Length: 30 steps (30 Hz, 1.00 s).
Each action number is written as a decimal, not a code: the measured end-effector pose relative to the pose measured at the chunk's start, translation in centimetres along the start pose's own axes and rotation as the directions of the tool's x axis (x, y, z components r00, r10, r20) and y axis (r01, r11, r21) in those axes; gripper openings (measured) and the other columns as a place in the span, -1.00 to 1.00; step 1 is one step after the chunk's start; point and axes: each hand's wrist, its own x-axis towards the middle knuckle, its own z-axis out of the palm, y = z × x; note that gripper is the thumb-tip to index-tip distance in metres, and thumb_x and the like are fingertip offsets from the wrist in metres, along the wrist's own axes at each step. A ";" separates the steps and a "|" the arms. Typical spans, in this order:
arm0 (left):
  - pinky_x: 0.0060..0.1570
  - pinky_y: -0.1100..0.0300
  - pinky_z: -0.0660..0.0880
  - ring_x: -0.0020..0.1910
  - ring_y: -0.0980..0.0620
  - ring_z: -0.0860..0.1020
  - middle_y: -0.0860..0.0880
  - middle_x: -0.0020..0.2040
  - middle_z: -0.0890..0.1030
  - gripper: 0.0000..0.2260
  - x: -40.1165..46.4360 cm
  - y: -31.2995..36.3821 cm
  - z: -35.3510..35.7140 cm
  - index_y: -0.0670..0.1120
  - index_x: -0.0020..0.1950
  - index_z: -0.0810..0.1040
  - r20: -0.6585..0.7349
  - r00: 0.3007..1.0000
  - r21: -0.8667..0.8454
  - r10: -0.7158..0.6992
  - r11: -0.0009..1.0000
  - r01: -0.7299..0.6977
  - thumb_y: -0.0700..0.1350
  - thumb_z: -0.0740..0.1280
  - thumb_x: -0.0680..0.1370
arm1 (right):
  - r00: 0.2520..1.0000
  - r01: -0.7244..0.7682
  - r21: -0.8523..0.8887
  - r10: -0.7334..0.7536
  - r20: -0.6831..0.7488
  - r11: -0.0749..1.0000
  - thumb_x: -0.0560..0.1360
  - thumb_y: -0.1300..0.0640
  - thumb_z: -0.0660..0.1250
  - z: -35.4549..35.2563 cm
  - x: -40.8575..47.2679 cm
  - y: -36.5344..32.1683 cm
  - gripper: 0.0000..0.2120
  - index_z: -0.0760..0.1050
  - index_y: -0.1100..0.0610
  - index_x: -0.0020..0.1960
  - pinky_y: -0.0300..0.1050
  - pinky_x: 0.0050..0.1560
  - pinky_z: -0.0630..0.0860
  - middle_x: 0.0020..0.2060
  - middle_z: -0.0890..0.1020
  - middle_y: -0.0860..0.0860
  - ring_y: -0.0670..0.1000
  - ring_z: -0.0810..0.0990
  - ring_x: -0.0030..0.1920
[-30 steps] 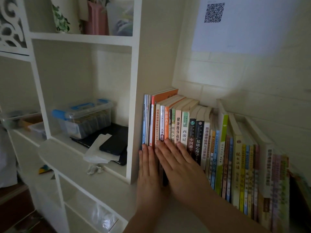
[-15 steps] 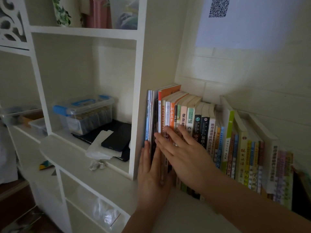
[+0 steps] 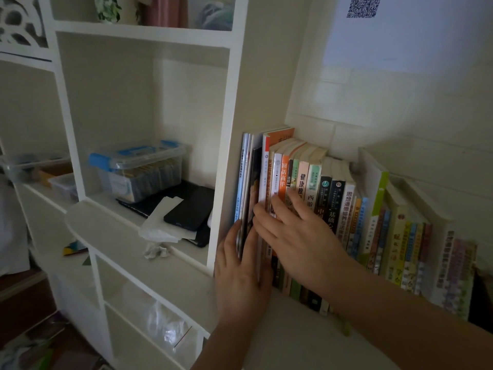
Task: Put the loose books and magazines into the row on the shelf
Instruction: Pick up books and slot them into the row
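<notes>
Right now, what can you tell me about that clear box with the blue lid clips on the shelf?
The clear box looks like see-through plastic, with a clear lid held by blue clips at its ends. It is closed, upright, and packed with a row of dark, flat items that I cannot identify. It stands in the shelf compartment left of the books, toward the back, partly on a flat black thing. Neither hand touches it.

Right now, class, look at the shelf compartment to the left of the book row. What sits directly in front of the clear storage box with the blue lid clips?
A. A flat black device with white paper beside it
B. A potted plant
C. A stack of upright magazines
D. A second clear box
A: a flat black device lies in front of the clear box, with white paper beside it.
</notes>
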 end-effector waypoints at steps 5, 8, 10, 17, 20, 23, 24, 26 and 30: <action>0.03 0.05 0.45 0.14 0.02 0.32 -0.01 0.21 0.30 -0.49 0.1 0.1 -0.2 -0.02 0.41 0.28 -0.033 0.997 0.018 -0.071 0.997 0.072 0.07 0.19 0.48 | 1.000 0.002 -0.019 -0.002 -0.027 1.000 0.44 0.13 0.13 0.0 0.4 -0.2 -0.51 0.40 0.28 0.32 0.20 0.33 0.26 0.28 0.47 0.20 0.23 0.48 0.18; 0.03 0.12 0.42 0.10 0.05 0.35 0.00 0.17 0.34 -0.48 0.1 0.2 -0.2 -0.06 0.43 0.24 -0.037 0.998 -0.009 -0.049 0.999 0.048 0.04 0.19 0.49 | 0.998 -0.013 0.019 0.014 -0.064 1.000 0.43 0.12 0.19 0.2 0.5 -0.3 -0.53 0.43 0.29 0.29 0.21 0.31 0.27 0.26 0.49 0.21 0.24 0.48 0.17; 0.09 0.13 0.43 0.13 0.06 0.37 0.00 0.21 0.38 -0.45 0.1 0.1 -0.3 -0.05 0.45 0.19 -0.015 0.999 -0.047 -0.029 0.998 0.028 0.00 0.21 0.49 | 0.998 -0.012 0.032 0.014 -0.067 0.999 0.44 0.14 0.13 0.2 0.4 -0.3 -0.55 0.47 0.27 0.27 0.20 0.31 0.30 0.24 0.50 0.21 0.24 0.49 0.17; 0.37 0.35 0.09 0.45 0.21 0.10 0.11 0.49 0.11 -0.26 0.2 0.6 -0.1 0.18 0.49 -0.05 0.062 0.996 -0.198 0.063 0.979 -0.050 -0.21 0.29 0.48 | 0.996 -0.012 0.062 0.017 -0.083 0.998 0.43 0.12 0.23 0.3 0.1 -0.1 -0.59 0.50 0.26 0.23 0.21 0.32 0.29 0.22 0.51 0.20 0.25 0.48 0.18; 0.41 0.36 0.08 0.47 0.21 0.08 0.15 0.50 0.08 -0.32 0.1 0.7 0.0 0.19 0.49 -0.03 0.055 0.997 -0.266 0.047 0.963 -0.031 -0.19 0.24 0.51 | 0.997 -0.025 0.068 0.030 -0.067 0.997 0.42 0.10 0.21 0.2 0.0 -0.2 -0.58 0.50 0.24 0.23 0.21 0.34 0.27 0.22 0.51 0.19 0.24 0.48 0.19; 0.34 0.16 0.33 0.39 0.17 0.28 0.07 0.44 0.30 -0.48 0.3 0.6 -0.3 0.09 0.49 0.12 0.115 0.989 -0.355 -0.090 0.926 0.126 -0.06 0.16 0.54 | 0.998 -0.032 0.074 0.036 -0.056 0.997 0.41 0.08 0.22 0.1 -0.1 -0.3 -0.56 0.51 0.24 0.23 0.21 0.33 0.28 0.22 0.52 0.19 0.25 0.49 0.18; 0.24 0.12 0.43 0.30 0.14 0.40 0.03 0.36 0.41 -0.50 0.7 0.6 -0.2 0.07 0.48 0.16 0.133 0.982 -0.340 -0.135 0.924 0.173 -0.06 0.15 0.54 | 0.998 -0.031 0.077 0.035 -0.055 0.997 0.40 0.08 0.24 0.1 -0.1 -0.3 -0.55 0.50 0.25 0.23 0.21 0.33 0.28 0.22 0.52 0.19 0.25 0.49 0.18; 0.00 0.18 0.52 0.06 0.05 0.57 -0.02 0.15 0.59 -0.58 1.5 0.7 -0.3 0.06 0.43 0.27 0.128 0.979 -0.221 -0.159 0.958 0.184 -0.09 0.17 0.57 | 0.998 -0.030 0.085 0.034 -0.045 0.996 0.39 0.07 0.30 0.3 -0.1 -0.2 -0.54 0.50 0.25 0.24 0.21 0.34 0.27 0.23 0.51 0.18 0.25 0.49 0.20; -0.14 0.22 0.48 -0.09 0.01 0.61 -0.01 -0.01 0.66 -0.72 3.1 0.7 -1.6 0.11 0.27 0.48 0.165 0.960 -0.116 -0.228 0.962 0.248 -0.05 0.14 0.60 | 0.999 -0.031 0.089 0.033 -0.026 0.996 0.38 0.04 0.33 0.0 -0.2 0.0 -0.54 0.52 0.20 0.23 0.19 0.33 0.30 0.22 0.53 0.16 0.22 0.51 0.19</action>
